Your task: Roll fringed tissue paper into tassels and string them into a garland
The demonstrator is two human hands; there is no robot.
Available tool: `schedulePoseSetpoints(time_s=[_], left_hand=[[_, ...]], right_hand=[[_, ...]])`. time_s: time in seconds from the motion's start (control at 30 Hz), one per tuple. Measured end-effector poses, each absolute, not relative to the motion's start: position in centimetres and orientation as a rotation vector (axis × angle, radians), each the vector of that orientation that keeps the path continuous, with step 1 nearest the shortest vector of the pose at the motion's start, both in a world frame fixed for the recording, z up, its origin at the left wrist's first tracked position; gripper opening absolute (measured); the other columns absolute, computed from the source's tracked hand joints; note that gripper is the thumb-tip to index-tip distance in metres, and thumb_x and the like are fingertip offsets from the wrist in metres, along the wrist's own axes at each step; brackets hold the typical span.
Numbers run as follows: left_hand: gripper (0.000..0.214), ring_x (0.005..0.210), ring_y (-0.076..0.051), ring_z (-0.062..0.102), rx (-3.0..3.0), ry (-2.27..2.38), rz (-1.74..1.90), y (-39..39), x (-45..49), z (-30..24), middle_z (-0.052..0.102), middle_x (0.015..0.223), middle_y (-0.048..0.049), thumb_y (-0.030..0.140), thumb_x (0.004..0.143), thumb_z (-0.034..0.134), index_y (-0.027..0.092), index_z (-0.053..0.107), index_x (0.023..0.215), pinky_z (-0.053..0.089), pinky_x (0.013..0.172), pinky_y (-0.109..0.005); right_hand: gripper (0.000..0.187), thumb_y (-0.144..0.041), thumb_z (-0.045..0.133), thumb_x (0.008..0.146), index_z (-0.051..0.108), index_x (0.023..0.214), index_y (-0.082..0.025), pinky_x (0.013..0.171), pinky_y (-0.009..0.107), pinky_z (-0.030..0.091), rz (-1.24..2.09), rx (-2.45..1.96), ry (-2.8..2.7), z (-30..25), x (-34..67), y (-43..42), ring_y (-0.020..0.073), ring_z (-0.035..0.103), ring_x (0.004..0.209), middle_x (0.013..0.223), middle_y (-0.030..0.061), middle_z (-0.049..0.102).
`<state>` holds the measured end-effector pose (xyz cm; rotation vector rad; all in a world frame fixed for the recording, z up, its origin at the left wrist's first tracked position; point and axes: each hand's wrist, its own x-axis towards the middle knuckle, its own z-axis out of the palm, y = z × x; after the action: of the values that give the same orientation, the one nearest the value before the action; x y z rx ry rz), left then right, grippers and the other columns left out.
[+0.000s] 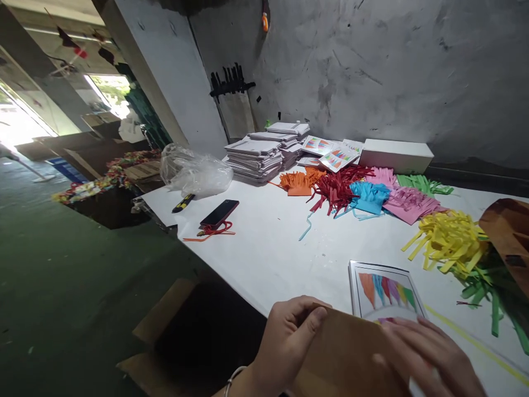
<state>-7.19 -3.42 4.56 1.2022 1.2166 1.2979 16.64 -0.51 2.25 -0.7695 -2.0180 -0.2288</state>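
My left hand (291, 336), at the lower middle, pinches the upper left corner of a piece of brown cardboard (349, 353) between thumb and fingers. Most of the cardboard's lower part falls outside the picture. My right hand (433, 358) is blurred by motion at the cardboard's upper right corner, its fingers stretched out and the thumb apart. Whether it touches the cardboard I cannot tell. Just behind lies a stack of printed cards (386, 289) showing coloured tassels, its near end covered by the cardboard and my right hand.
Fringed paper tassels in orange (300, 183), red, blue, pink and yellow (450, 240) line the table's (256, 248) back and right. Stacked white packets (254, 160), a white box (397, 155), plastic bag (194, 168), phone (220, 214) and cutter (183, 203) lie there. An open carton (165, 311) stands below.
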Motion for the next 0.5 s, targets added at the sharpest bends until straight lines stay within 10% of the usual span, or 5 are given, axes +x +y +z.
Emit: schedulePoseSetpoints(time_s=[0.5], left_hand=[[0.06, 0.053, -0.009, 0.025, 1.02, 1.121, 1.171, -3.4, -7.8, 4.0, 0.029, 0.056, 0.0044, 0.062, 0.091, 0.054, 0.019, 0.034, 0.054, 0.021, 0.048, -0.024]], right_hand=[[0.035, -0.008, 0.061, 0.089, 0.069, 0.118, -0.025, 0.063, 0.02, 0.06, 0.503, -0.734, -2.019, 3.4, 9.9, -0.1, 0.0155, 0.07, 0.086, 0.099, 0.0047, 0.067]])
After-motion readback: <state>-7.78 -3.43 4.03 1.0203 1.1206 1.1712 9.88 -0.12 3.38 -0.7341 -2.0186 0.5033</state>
